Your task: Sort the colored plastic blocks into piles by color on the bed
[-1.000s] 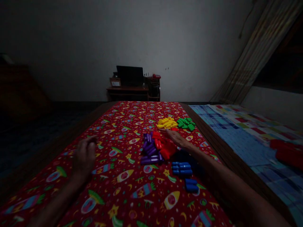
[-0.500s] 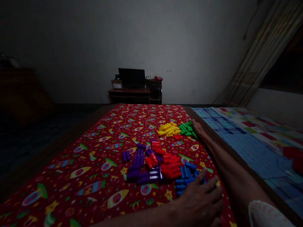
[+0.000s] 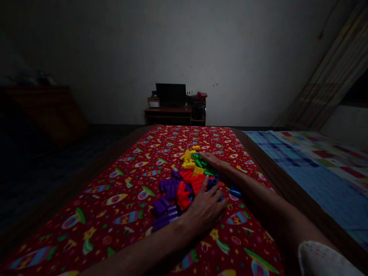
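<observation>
My left hand (image 3: 205, 207) lies with fingers apart over the near side of a pile of plastic pieces. Blue pieces (image 3: 212, 182) show past its fingertips, partly covered, and red pieces (image 3: 186, 191) lie against its thumb side. Farther off, my right hand (image 3: 213, 161) rests along the outer side of the green pieces (image 3: 199, 162), fingers stretched out. Beside the green lie yellow pieces (image 3: 188, 160). Purple pieces (image 3: 165, 211) spread at the left of the pile. One blue piece (image 3: 235, 192) sits apart, near my right forearm.
Under the pile is a red cloth (image 3: 126, 191) printed with rockets and stars. A blue checked cover (image 3: 276, 161) lies to the right. At the far wall stands a small desk (image 3: 168, 111) with a black monitor (image 3: 171, 94). A wooden cabinet (image 3: 48, 111) is at the left.
Both hands have moved inward and left, and my left hand also farther forward. The green, yellow, red and blue pieces are now bunched closer together. One blue piece is left apart on the right.
</observation>
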The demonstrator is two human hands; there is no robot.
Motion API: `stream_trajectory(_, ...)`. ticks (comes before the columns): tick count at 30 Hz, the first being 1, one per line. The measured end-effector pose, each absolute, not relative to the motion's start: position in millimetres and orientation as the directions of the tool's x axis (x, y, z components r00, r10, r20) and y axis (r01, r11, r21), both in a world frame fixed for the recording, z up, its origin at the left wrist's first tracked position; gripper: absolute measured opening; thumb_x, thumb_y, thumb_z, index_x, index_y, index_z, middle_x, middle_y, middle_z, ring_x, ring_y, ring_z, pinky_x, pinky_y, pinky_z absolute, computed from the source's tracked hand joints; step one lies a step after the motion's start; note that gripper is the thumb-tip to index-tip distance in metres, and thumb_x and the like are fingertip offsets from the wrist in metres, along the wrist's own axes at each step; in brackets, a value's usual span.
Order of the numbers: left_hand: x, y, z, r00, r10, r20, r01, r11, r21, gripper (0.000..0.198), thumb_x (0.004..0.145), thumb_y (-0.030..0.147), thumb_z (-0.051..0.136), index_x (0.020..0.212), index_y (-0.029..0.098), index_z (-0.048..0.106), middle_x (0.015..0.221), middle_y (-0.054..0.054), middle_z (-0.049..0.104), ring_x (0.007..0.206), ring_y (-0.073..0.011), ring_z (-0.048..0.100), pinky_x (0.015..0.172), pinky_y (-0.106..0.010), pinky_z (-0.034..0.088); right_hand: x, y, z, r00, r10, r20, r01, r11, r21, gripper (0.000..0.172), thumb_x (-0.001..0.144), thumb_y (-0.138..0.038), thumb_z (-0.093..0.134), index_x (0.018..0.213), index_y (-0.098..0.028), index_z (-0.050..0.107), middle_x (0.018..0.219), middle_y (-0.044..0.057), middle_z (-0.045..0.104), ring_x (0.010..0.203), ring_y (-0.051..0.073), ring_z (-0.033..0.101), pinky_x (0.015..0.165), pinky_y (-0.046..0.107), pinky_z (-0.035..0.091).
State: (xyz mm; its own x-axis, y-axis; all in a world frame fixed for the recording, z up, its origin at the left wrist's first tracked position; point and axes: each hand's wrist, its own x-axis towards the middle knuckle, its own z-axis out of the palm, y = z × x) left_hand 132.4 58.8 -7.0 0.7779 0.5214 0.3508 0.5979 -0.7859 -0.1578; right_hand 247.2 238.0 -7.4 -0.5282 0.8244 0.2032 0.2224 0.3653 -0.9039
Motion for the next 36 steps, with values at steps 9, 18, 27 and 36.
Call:
stream_trajectory(9,35,56,4,0.721,0.612,0.326,0.687,-0.692,-0.221,0.024,0.094,0.034,0.047,0.112,0.022,0.058,0.125,-0.006,0.059,0.129,-0.024,0.044,0.116,-0.052,0.017,277,197,20,-0.452,0.858,0.242,0.326,0.412,-0.851,0.084,0.08,-0.081,0.028,0.124,-0.018,0.063,0.132,0.012,0.059,0.129,0.031,0.047,0.111,0.05,0.029)
stream_trajectory(18,-28,41,18,0.664,0.692,0.283,0.729,-0.684,-0.039,0.037,0.094,0.04,0.048,0.128,0.027,0.053,0.141,-0.006,0.051,0.138,-0.0244,0.034,0.116,-0.052,0.018,343,113,-53,-0.324,0.895,0.306,0.712,0.444,-0.544,0.061,0.091,-0.06,0.033,0.14,-0.026,0.047,0.15,0.01,0.038,0.141,0.03,0.029,0.114,0.053,0.026)
stream_trajectory(27,-34,-4,7,0.684,0.7,0.206,0.726,-0.682,-0.092,0.053,0.09,0.028,0.052,0.141,0.034,0.04,0.155,0.0,0.03,0.143,-0.0265,0.024,0.117,-0.056,0.01,194,121,-39,-0.508,0.707,0.492,0.433,0.703,-0.565,0.059,0.096,-0.051,0.031,0.15,-0.027,0.026,0.153,0.008,0.032,0.142,0.025,0.026,0.115,0.048,0.026)
stream_trajectory(36,-67,47,-1,0.53,0.771,0.353,0.839,-0.538,-0.084,0.05,0.09,0.036,0.053,0.139,0.037,0.044,0.153,-0.001,0.034,0.143,-0.0328,0.021,0.113,-0.063,0.016,218,261,10,-0.248,0.902,0.353,0.547,0.432,-0.717,0.063,0.089,-0.064,0.032,0.109,-0.014,0.065,0.116,0.016,0.065,0.119,0.031,0.053,0.107,0.048,0.035)
